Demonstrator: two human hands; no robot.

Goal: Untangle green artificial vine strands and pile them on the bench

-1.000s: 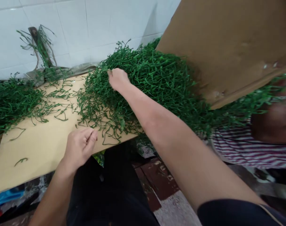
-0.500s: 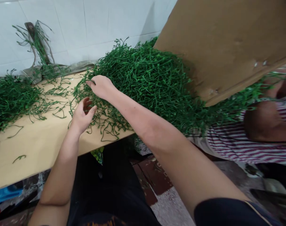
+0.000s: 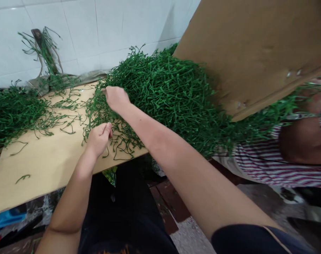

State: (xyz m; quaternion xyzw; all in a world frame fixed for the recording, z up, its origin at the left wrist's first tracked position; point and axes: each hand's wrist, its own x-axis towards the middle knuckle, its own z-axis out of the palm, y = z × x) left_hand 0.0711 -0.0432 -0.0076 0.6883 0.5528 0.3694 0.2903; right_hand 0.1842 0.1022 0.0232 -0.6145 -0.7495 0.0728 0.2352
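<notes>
Nearest, the person's dark trousers (image 3: 123, 215) fill the bottom of the view, with a reddish-brown tiled floor (image 3: 173, 210) beside them. Just beyond, the left hand (image 3: 99, 137) rests at the near edge of a flat tan cardboard sheet (image 3: 44, 162). Its fingers are curled together against the thumb, pinched on a few loose strands at the fringe of a heap of thin green plastic stems (image 3: 171, 91). A little farther in, the right hand (image 3: 116, 98) reaches across from the right, its fingers closed into a fist on strands at the heap's left flank.

The heap itself lies on the right half of the sheet and spills over its near right edge, well apart from a smaller, flatter pile of the same green stems (image 3: 12, 113) at the sheet's left end. Single strands lie scattered between the two. To the right, another person in a red-and-white striped shirt (image 3: 279, 169) sits close by, partly blurred. Above that, a large brown cardboard panel (image 3: 255, 49) leans tilted over the heap's right side. Farthest back, a brown stick draped with green strands (image 3: 44, 49) leans on the white tiled wall (image 3: 110, 24).
</notes>
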